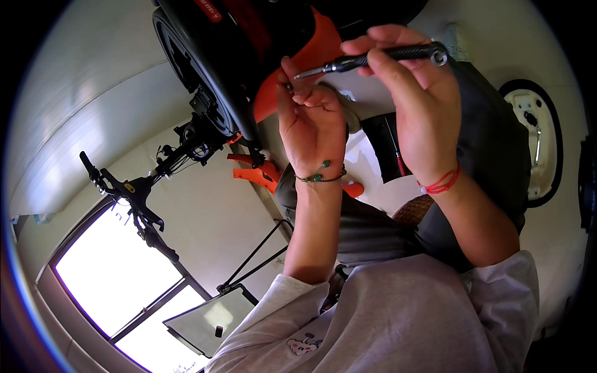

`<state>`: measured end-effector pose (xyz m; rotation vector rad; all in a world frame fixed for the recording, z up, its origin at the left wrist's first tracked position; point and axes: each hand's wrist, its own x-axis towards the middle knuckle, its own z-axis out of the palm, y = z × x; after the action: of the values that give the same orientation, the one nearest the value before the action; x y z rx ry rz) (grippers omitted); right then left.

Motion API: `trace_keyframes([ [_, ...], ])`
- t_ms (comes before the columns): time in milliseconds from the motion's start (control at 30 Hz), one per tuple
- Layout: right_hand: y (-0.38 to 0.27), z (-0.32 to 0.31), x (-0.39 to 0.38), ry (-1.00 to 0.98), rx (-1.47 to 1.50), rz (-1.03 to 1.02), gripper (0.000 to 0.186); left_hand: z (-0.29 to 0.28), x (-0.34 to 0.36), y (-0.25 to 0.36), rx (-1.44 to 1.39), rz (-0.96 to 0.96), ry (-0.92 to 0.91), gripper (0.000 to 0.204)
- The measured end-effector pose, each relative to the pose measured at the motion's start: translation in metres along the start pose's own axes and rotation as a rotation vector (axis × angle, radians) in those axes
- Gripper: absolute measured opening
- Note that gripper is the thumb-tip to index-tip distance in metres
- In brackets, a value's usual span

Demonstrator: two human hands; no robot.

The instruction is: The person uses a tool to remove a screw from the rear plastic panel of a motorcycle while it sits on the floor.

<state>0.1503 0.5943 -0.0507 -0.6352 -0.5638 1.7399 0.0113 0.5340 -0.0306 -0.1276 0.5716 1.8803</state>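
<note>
My right hand (426, 109) is closed around the black patterned handle of a screwdriver (357, 61). Its metal shaft points left, with the tip just above the fingers of my left hand (314, 130). That left hand is turned palm up, its other fingers curled. Between its thumb and forefinger is a small dark piece (288, 87), perhaps a screw, too small to make out. Just beyond the left hand, an orange panel (317, 40) belongs to a black, wheeled vehicle (233, 81) lying on its side or tilted.
Handlebars (134, 193) with levers stick out at the left. A red-handled tool (398, 158) lies on a black item between my legs. At the right, a pale oval part with a black rim (556, 143) holds a metal tool (538, 149). Lower left stands a whiteboard (208, 320).
</note>
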Motion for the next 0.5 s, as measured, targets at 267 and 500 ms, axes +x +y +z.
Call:
trace_keyframes([
  [267,0.024,0.008,0.058,0.223,0.047,-0.056,0.036,-0.051,-0.023,0.017,0.424,-0.319,0.314,0.012],
  [500,0.047,0.003,0.073,0.148,-0.123,-0.298,0.034,-0.079,-0.050,0.013,0.503,-0.562,0.324,0.014],
])
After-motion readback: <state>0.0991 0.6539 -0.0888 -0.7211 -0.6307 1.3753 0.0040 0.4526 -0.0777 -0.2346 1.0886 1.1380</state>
